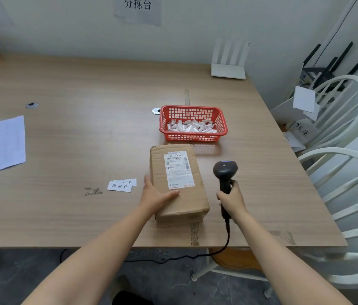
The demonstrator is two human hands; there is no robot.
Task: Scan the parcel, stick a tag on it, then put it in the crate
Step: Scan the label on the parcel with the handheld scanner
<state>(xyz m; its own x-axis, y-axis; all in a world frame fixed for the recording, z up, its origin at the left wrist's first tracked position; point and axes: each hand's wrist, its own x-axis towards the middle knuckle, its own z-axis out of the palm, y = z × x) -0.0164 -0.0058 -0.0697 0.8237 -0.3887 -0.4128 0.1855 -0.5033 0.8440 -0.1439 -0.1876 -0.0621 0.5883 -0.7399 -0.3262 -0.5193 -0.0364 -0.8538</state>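
Left hand (155, 194) flat and unclenched on brown parcel (179, 183) on desk (85, 128), right hand (232, 200) at parcel's 3 o'clock grasping black scanner (225, 172), red basket (193, 123) at 12 o'clock

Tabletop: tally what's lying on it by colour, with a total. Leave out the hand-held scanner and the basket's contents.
Brown: 1, the paper-wrapped parcel
Red: 1, the plastic mesh basket
White: 4, two printed paper tags, one paper sheet, one router
Total: 6

Left hand (155, 194) flat on cardboard parcel (179, 186), fingertips (174, 193) just below its shipping label (179, 170); right hand (230, 200) wrapped around barcode scanner (225, 172) handle, beside parcel.
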